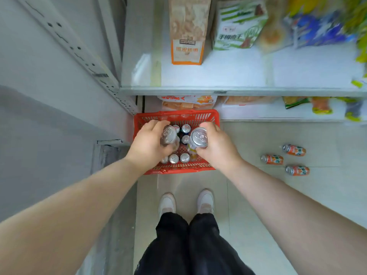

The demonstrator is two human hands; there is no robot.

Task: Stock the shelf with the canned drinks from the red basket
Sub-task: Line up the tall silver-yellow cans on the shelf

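Down on the floor at the foot of the shelving stands the red basket [176,169], pushed close to the lower shelf [278,114]. Both hands hang just above it, each with its grip closed round one upright can. The left hand [148,144] wraps its fingers about a silver-topped can [168,134], and the right hand [218,147] holds a second can [199,137] just beside it, the two tops near each other but apart. Under them, more cans [173,158] stand upright in the basket, some along its near wall and some toward the middle.

Three orange cans [272,159] lie on their sides on the floor tiles, well to the right of the basket. The upper shelf [228,72] carries a tall brown and orange packet [187,32] and a green and white box [238,26]; further right are what seem to be snack bags, too blurred to tell. A pair of pale shoes [167,203] stands behind the basket.
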